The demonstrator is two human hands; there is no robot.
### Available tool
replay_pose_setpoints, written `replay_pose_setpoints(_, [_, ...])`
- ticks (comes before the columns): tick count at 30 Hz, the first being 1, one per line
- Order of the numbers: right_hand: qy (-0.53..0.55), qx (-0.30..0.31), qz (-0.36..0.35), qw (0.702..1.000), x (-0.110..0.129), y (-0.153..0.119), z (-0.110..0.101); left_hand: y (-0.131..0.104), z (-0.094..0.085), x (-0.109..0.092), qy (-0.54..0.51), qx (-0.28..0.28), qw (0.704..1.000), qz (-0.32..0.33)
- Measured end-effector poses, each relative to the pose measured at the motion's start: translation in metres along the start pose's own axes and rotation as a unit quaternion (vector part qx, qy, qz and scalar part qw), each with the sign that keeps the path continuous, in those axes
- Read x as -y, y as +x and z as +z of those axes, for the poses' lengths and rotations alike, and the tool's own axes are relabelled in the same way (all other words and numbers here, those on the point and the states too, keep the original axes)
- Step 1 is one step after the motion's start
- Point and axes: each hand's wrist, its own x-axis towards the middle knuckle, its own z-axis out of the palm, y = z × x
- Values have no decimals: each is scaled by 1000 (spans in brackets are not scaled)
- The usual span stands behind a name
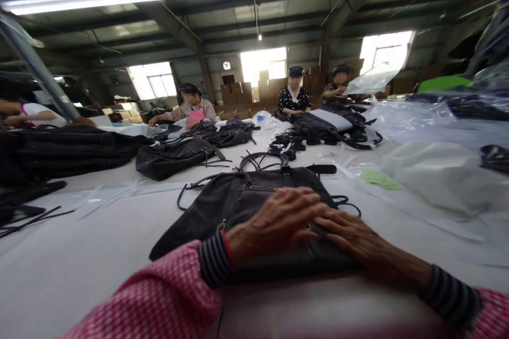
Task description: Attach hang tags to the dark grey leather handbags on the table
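Note:
A black handbag (246, 201) lies flat on the white table in front of me, its handles and thin straps pointing away. My left hand (276, 220) is over the middle of the bag, fingers stretched out and slightly blurred. Flat on the bag's right side rests my right hand (350, 233), fingers extended, its fingertips close to or touching those of the left. Neither hand grips anything. Parts of the bag's front are hidden under both hands.
More black bags (178, 156) lie farther up the table (107, 228), with a bag stack (330, 124) and bundled straps (288, 143) behind. Clear plastic sheets (413, 116) and white wrapping (433, 175) cover the right side. Several co-workers sit across the table.

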Motion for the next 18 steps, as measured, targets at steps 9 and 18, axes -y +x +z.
replay_pose_setpoints(9, [-69,45,8,997,2,3,2,-176,-24,25,111,231,883,-393])
replay_pose_setpoints(18, [-235,-115,-86,961,43,45,-25,-183,-6,15,30,164,848,-503])
